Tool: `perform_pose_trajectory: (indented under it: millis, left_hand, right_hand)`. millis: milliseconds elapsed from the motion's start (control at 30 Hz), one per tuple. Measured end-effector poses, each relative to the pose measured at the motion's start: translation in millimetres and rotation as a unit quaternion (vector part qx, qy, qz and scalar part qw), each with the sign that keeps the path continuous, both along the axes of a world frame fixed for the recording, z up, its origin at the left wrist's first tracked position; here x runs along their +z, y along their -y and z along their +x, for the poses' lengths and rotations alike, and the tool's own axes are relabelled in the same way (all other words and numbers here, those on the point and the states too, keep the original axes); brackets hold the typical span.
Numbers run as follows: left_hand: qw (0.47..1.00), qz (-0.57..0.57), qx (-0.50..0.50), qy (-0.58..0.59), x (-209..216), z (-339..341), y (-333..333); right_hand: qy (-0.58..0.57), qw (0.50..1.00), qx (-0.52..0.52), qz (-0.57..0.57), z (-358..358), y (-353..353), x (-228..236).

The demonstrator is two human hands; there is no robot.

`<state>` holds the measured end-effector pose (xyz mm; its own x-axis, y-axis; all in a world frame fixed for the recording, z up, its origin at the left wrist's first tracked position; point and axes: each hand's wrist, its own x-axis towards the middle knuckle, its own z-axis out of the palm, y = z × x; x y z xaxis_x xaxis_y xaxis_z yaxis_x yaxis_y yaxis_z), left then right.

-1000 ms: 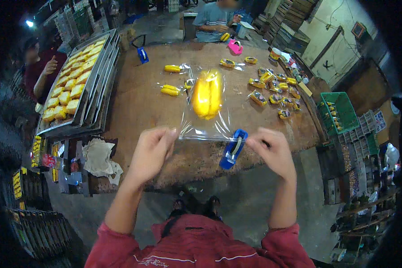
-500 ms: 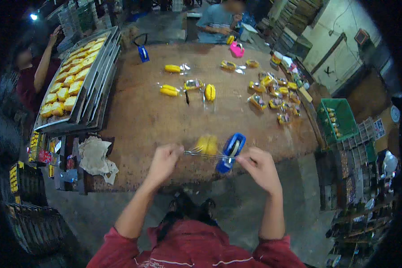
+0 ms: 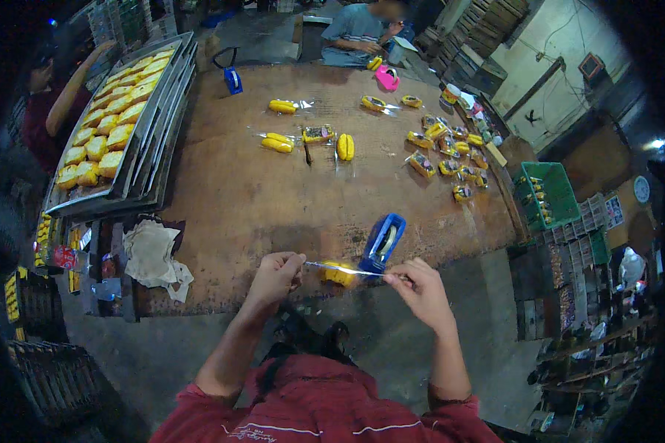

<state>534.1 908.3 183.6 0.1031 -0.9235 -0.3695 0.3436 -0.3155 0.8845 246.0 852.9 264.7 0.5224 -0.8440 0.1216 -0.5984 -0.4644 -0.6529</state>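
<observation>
My left hand [image 3: 279, 273] and my right hand [image 3: 420, 286] are both closed, each pinching one end of a clear plastic bag [image 3: 366, 273]. The bag's top edge is drawn tight between them into a narrow, shiny strip. Below that strip shows a yellow bread roll [image 3: 338, 275], apparently inside the bag and partly covered by the strip. Just beyond my right hand, a blue tape dispenser [image 3: 383, 244] with a pale roll of tape stands on the wooden table [image 3: 251, 199], close to its front edge.
Bagged yellow breads [image 3: 278, 142] lie mid-table, with a pile of wrapped ones [image 3: 448, 148] to the right. Stacked trays of bread [image 3: 96, 155] stand left, near a cloth [image 3: 151, 255]. A green crate [image 3: 547, 196] is at right. One person [image 3: 358, 37] sits opposite; another [image 3: 55, 111] is at left.
The blurred bread roll has come nearer to me and lower beneath the film. The plastic between my hands is now a tighter, slanted strip, and my right hand is slightly lower.
</observation>
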Motion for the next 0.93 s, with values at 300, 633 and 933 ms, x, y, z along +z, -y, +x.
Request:
perform_pose_trajectory:
  millis: [300, 633, 933]
  left_hand:
    - [0.996, -0.008, -0.093, 0.0, -12.8, 19.2, -2.7]
    - [0.874, -0.253, -0.172, 0.378, 22.1, 34.8, -7.9]
    - [0.852, -0.237, -0.29, 0.365, 25.0, 0.7, 22.7]
  right_hand:
    - [-0.083, 0.956, 0.008, -0.282, 13.3, -4.1, -25.7]
    - [-0.064, 0.991, 0.054, -0.104, -2.7, 8.2, -26.2]
    - [-0.013, 0.976, -0.014, 0.218, -49.3, 34.1, -34.8]
